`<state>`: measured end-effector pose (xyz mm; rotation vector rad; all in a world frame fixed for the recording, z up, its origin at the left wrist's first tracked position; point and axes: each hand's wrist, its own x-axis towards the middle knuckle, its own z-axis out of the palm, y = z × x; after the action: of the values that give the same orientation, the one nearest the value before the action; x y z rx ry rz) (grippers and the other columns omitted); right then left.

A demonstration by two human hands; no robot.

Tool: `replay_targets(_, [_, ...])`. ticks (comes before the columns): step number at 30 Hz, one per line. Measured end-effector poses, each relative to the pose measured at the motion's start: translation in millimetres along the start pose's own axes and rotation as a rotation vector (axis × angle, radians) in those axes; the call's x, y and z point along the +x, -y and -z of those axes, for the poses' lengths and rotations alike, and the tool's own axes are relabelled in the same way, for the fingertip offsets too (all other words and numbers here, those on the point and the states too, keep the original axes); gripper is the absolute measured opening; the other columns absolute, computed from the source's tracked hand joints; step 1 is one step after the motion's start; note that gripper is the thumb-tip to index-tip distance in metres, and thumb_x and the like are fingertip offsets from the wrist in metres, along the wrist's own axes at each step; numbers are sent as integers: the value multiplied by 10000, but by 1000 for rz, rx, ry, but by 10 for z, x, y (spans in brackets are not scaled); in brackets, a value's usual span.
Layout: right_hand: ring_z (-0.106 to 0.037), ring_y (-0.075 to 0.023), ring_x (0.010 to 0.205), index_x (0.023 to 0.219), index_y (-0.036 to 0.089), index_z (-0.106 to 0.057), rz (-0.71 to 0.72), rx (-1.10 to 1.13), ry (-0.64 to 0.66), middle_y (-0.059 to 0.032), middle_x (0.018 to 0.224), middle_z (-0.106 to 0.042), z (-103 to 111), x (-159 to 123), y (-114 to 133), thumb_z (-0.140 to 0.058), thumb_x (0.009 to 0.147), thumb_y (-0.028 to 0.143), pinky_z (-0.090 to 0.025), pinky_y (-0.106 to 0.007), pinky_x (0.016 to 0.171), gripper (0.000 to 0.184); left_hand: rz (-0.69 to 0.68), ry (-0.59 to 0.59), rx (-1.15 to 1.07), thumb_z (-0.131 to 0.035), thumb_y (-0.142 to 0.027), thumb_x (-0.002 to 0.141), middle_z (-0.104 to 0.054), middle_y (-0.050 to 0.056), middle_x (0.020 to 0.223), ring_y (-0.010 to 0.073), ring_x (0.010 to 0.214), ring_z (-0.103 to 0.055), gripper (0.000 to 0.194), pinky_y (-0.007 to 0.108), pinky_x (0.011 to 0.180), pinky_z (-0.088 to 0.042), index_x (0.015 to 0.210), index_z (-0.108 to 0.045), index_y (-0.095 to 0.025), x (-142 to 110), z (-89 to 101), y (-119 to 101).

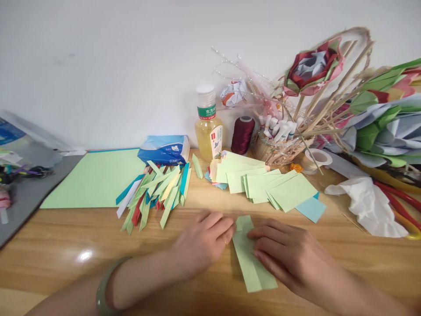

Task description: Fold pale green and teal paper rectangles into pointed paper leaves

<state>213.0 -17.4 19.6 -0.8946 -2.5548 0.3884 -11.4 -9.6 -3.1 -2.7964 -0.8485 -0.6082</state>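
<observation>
A light green paper strip point(248, 259) with lengthwise creases lies on the wooden table in front of me. At its upper left edge are the curled fingertips of my left hand point(207, 239), with the thumb hidden. My right hand point(286, 254) rests on the strip's right side, its fingers bent together over that edge. Beyond it lie several loose green paper rectangles point(292, 191) with a blue one point(312, 210) underneath. To the left is a heap of narrow folded strips point(154, 191), mostly green, some blue, red and white.
Large green sheets point(95, 180) lie at the left beside a blue tissue pack point(163, 149). At the back stand a drink bottle point(207, 131), a dark red thread spool point(242, 135) and a basket point(279, 151) of sticks and paper flowers. Red-handled scissors point(399, 199) and crumpled tissue point(370, 208) lie right.
</observation>
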Motion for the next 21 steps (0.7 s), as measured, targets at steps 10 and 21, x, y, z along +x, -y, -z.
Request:
replay_targets(10, [-606,-186,691,833,205,-600,-287,-230,-86,-43,760,-604,-103,46,-17,-459,906,332,-442,-269,519,203,-141,67,-51,-450,-70,903,-620,126,1111,203,978,-532,192,353,849,-452,940,-638,-55,-31,-22,-11])
replay_targets(21, [-635,-174,753,1018,209,-608,-319,-81,-120,-50,872,-644,-193,59,-18,-449,905,222,-494,-272,576,195,-153,36,-109,-420,-141,953,-647,51,1121,210,1114,-503,237,417,1011,-381,1088,-613,-117,3,6,123])
